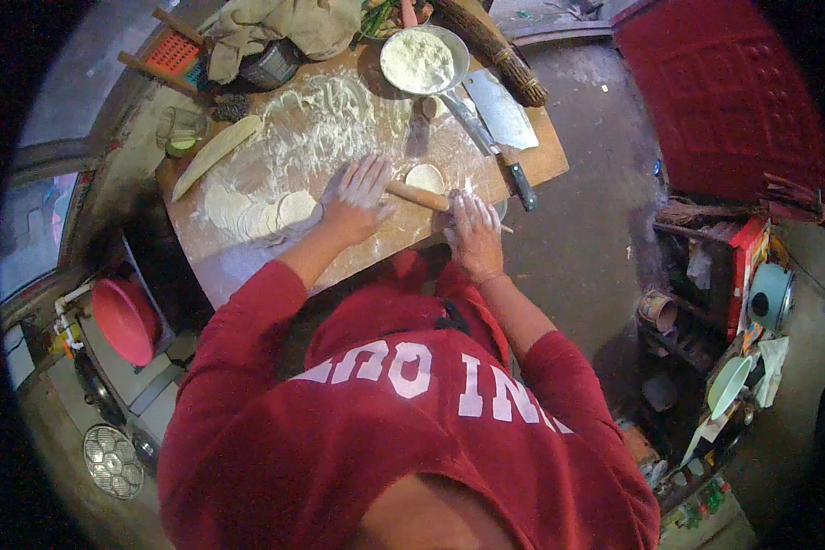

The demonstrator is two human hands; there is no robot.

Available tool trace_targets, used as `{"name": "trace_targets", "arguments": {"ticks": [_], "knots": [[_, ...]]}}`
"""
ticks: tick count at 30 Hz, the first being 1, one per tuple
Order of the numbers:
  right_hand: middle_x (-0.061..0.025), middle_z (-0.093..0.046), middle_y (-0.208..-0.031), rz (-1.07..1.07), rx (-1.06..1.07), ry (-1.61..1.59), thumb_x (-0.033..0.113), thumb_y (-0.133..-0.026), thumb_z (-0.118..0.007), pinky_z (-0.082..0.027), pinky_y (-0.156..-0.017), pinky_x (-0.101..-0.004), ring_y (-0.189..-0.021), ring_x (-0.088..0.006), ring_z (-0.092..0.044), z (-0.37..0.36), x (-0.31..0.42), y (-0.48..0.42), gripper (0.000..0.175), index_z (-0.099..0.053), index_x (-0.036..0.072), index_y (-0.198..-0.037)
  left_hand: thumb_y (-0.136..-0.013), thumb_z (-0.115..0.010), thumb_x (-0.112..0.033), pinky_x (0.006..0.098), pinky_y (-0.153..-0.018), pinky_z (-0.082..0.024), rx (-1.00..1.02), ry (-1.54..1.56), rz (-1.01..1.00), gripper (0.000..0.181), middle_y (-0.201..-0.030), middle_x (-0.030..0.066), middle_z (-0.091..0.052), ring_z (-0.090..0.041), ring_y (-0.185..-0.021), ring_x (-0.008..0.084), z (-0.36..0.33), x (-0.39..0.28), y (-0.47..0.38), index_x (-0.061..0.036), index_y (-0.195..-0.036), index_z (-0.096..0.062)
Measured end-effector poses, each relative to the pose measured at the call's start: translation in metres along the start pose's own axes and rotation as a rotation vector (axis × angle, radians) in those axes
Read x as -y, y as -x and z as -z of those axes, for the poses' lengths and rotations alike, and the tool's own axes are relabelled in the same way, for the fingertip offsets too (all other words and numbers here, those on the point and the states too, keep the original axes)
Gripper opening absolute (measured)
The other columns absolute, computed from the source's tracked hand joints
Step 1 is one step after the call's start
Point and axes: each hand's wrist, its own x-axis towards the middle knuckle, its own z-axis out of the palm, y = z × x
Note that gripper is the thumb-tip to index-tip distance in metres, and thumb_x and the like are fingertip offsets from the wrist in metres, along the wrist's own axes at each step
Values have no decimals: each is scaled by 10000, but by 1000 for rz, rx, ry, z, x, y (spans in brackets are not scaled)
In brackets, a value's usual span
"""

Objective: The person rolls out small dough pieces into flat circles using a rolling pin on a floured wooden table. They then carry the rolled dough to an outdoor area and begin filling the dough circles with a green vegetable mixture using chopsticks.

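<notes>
A wooden rolling pin [419,196] lies between my hands, its thicker middle along the near edge of a small round dough wrapper [425,179]. My left hand [359,196], floury and nearly flat, presses the pin's left end. Under my right hand [478,234] runs the other end, whose thin tip shows past the fingers. Left of my left hand, several rolled wrappers [297,208] overlap in a row on the floured wooden board [344,268]. A long strip of dough [216,155] rests near the board's left edge.
A pan of flour [423,58] stands at the back, its handle pointing toward me. Beside it lie a cleaver [502,113], its black handle overhanging the right edge, and a bundled twig brush [498,55]. A glass [184,124] stands left. A pink basin [125,322] is lower left.
</notes>
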Motion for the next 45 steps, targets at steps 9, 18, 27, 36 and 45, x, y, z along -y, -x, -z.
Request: {"name": "trace_targets", "arguments": {"ticks": [9, 18, 27, 36, 45], "knots": [[-197, -503, -1526, -89, -85, 3, 299, -968, -641, -313, -1189, -565, -1428, -401, -445, -10, -15, -38, 615, -470, 91, -1522, -1004, -586, -487, 522, -1259, -216, -254, -143, 84, 719, -1588, 185, -452, -343, -1522, 342, -2, 11, -86, -2, -1522, -463], [-241, -545, -1464, -176, 109, 2, 282, -976, -624, -421, -1099, -545, -1295, -453, -546, -1, -17, -62, 591, -475, 100, -1518, -991, -632, -378, 545, -1244, -229, -293, -55, 79, 713, -1592, 205, -432, -350, -1507, 378, -1, 20, -86, 41, -1526, -416], [-202, -577, -1427, 12, 64, 5, 264, -965, -633, -332, -1184, -541, -1370, -405, -503, 2, 0, -51, 593, -491, 122, -1523, -987, -619, -365, 528, -1263, -200, -189, 10, 101, 701, -1611, 186, -415, -317, -1531, 369, -12, 10, -13, -6, -1553, -411], [-198, -621, -1358, 119, -127, -32, 291, -956, -640, -422, -1084, -535, -1212, -412, -601, 14, 16, -24, 538, -547, 102, -1451, -980, -618, -360, 539, -1243, -234, -182, 5, 38, 673, -1609, 188, -418, -327, -1524, 367, -5, 2, 5, -11, -1530, -445], [-202, -552, -1472, 25, 40, 3, 368, -981, -621, -374, -1160, -537, -1372, -395, -512, 1, -11, -48, 619, -479, 97, -1519, -987, -613, -376, 530, -1245, -233, -168, -91, 137, 696, -1629, 178, -394, -344, -1516, 364, -11, 25, -61, -28, -1557, -416]]}}
